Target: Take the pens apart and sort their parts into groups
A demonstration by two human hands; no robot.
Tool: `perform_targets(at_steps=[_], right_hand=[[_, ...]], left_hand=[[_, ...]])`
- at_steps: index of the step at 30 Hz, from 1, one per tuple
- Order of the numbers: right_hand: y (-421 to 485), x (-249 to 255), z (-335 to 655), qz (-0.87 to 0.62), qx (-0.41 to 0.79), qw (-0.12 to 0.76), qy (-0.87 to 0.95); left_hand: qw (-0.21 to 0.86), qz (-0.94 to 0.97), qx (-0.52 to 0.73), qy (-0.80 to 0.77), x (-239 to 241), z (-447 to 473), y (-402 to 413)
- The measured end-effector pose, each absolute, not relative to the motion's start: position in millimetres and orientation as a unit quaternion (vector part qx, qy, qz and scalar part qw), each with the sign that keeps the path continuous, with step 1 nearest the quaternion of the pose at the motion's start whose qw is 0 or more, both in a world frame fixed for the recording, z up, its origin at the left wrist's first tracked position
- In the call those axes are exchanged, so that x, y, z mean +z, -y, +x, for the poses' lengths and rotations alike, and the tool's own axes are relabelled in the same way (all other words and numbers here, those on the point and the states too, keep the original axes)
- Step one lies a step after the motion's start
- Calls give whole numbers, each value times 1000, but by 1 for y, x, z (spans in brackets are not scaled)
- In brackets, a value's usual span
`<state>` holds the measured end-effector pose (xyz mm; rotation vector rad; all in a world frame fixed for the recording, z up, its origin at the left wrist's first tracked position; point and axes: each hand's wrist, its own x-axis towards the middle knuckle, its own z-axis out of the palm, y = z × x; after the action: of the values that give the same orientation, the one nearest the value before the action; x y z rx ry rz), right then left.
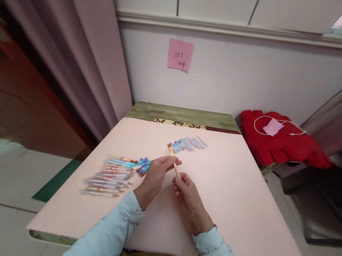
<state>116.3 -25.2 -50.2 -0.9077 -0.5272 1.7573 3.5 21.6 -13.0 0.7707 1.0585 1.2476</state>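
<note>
Above the middle of the table, my left hand (155,179) pinches a cream pen barrel (170,149) with a brown top end. My right hand (189,198) is closed around a cream pen part (177,171), whose upper end points at the left fingertips. Whether the two parts touch is hidden by my fingers. Left of my left hand lies a pile of small blue and brown pieces (143,165). Beside it, several pens (109,178) are laid in a stacked row. Beyond my hands lie several light blue pen parts (189,142), side by side.
A pale pink sheet (240,222) covers most of the table. Its patterned green far edge (185,115) meets the wall, where a pink note (180,55) is stuck. At the right stands a seat with red cloth (286,146) and a white cable. A curtain (85,35) hangs at left.
</note>
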Motion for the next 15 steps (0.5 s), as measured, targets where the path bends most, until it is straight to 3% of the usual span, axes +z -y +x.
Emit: perform_targets(at_steps=[15], right_hand=[[26,-48,117,-420,721,493,247]], left_hand=[[622,321,557,-447,-1,-4,-26]])
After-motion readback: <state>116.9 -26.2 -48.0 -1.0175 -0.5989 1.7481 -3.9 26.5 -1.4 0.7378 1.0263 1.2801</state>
